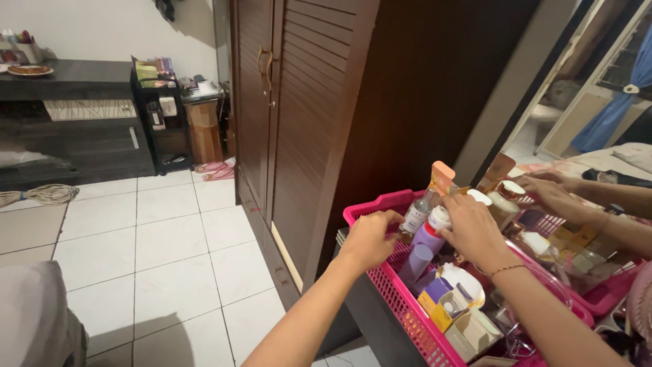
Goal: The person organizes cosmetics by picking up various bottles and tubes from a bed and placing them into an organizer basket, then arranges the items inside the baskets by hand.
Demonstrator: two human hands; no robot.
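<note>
Boxes [454, 314], small, yellow and cream, lie crowded at the near end of the pink basket [401, 306], packed tight so nothing has room to tip. Left hand [370, 238] curls over the basket's rim, fingers together and clamped on the plastic edge, apparently to steady it. Right hand [472, 228] reaches in among the bottles; its fingers are bent onto the purple bottle [426, 238], though how firmly they close is hidden behind the hand. Clear bottle [416, 214] stands just beside, upright, below an orange carton [442, 177]. Mirror [584, 102] to the right doubles the arms. Dark louvred wardrobe [299, 122] stands behind the basket. Farther off: white tiled floor [170, 238], black shelf unit [163, 115], low dark cabinet [68, 122].
</note>
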